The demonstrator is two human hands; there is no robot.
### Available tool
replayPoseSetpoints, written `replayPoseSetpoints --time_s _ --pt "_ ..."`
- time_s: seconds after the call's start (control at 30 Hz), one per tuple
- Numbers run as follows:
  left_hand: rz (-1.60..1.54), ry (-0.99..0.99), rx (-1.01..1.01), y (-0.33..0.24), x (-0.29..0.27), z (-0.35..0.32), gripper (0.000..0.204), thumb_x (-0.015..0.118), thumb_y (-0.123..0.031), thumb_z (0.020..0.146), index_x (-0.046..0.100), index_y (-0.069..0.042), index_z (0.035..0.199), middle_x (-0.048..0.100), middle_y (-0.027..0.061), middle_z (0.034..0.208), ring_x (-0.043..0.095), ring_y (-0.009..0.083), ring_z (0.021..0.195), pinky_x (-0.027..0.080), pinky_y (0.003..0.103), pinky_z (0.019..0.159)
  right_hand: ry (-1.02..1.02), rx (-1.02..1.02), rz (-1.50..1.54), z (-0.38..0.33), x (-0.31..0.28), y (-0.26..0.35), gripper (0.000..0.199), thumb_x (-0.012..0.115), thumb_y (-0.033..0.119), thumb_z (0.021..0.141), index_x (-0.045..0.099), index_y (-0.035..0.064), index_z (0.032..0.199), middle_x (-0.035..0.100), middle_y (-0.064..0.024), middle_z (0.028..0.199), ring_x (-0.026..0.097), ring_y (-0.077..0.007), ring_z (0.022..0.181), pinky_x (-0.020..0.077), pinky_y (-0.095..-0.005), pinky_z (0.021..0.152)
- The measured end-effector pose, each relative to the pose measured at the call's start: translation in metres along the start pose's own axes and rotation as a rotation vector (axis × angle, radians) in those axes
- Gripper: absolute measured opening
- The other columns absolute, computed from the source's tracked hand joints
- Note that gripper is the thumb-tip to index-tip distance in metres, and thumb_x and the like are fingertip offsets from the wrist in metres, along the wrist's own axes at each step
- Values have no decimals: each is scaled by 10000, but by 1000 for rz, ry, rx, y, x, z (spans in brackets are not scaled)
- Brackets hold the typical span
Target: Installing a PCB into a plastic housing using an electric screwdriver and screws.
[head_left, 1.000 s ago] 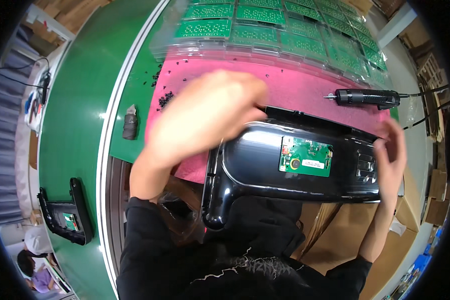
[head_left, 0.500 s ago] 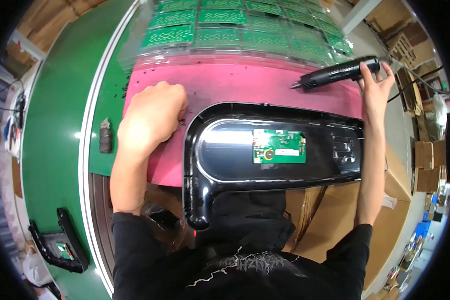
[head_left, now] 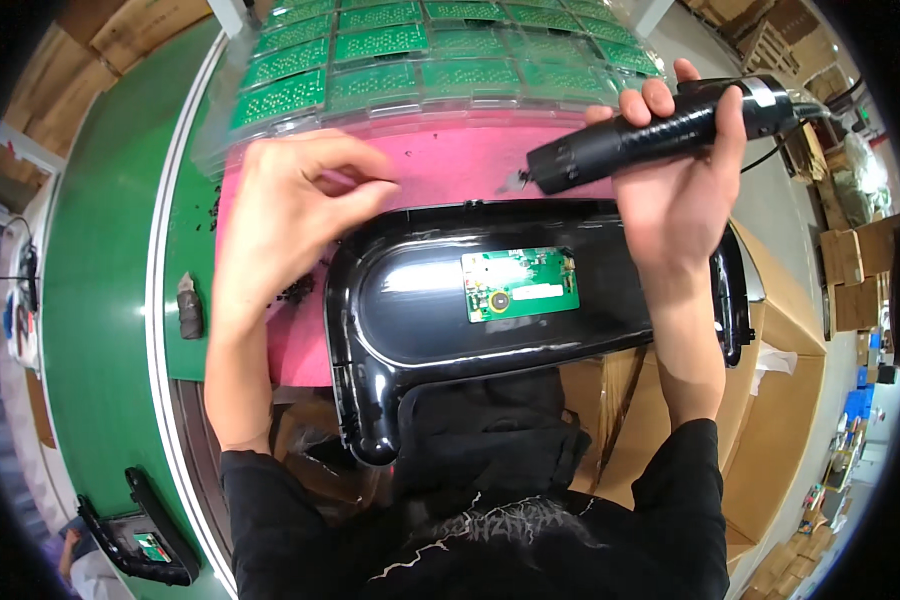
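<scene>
Right hand [head_left: 675,195]: clamped round the screwdriver [head_left: 660,135], palm turned up beneath it, the thumb on the near side and the fingers on the far side.
Screwdriver: black, over the right part of the pink mat [head_left: 450,170]; its bit points left and is blurred, and a cord [head_left: 815,112] leaves its right end.
Left hand [head_left: 295,200]: over the left part of the mat, with thumb and forefinger bent toward each other, tips close; whether they meet or pinch anything, one cannot tell.
Shell [head_left: 410,335]: glossy black, hollow side up, across the near edge of the mat in front of the person; the right forearm covers part of its right end.
Board [head_left: 520,285]: green, lying inside the shell, near the middle.
Black bits [head_left: 295,292]: small, scattered on the mat beside the left forearm, with more on the green surface just left of the mat.
Trays [head_left: 420,112]: clear, beyond the mat, filled with rows of green boards.
Lump [head_left: 190,308]: dark grey, between the mat and the white rail [head_left: 151,280].
Second shell [head_left: 180,535]: black, at lower left beyond the rail, on the green bench [head_left: 100,300], a small green board inside.
Carton [head_left: 790,430]: brown, open, at the person's right.
</scene>
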State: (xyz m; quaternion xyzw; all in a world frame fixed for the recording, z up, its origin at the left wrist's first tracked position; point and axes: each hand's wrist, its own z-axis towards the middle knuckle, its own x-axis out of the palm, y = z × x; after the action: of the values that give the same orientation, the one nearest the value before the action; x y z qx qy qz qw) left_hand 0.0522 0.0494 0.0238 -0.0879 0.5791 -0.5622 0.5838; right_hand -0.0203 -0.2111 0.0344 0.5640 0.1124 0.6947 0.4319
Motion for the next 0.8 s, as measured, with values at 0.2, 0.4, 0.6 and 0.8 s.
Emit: replayPoseSetpoints --time_s 0.2,0.4,0.6,0.8 --pt "-469 117 174 -12 32 -11 181 728 96 730 686 49 901 656 110 888 639 155 790 531 255 698 155 74 133 -34 30 -2 498 441 480 978 467 66 1252 457 5 822 444 -144 779 367 -417 871" --pt "-734 117 78 -11 38 -13 64 637 57 796 628 34 855 641 107 858 628 188 790 514 316 743 193 -111 105 -48 41 10 464 549 507 909 492 90 1105 428 56 655 408 -66 563 369 -264 649" --pt "-306 300 425 -6 42 -12 126 686 -8 771 635 41 876 664 141 865 669 266 794 526 332 712 216 -173 43 -56 45 21 492 612 518 853 462 113 1088 443 57 634 451 -67 545 402 -274 618" --pt "-323 251 450 -5 52 -14 130 693 0 777 637 48 884 662 147 884 666 269 795 526 331 709 213 -171 -8 -59 42 22 497 623 514 845 469 113 1095 445 58 633 450 -78 546 402 -288 625"
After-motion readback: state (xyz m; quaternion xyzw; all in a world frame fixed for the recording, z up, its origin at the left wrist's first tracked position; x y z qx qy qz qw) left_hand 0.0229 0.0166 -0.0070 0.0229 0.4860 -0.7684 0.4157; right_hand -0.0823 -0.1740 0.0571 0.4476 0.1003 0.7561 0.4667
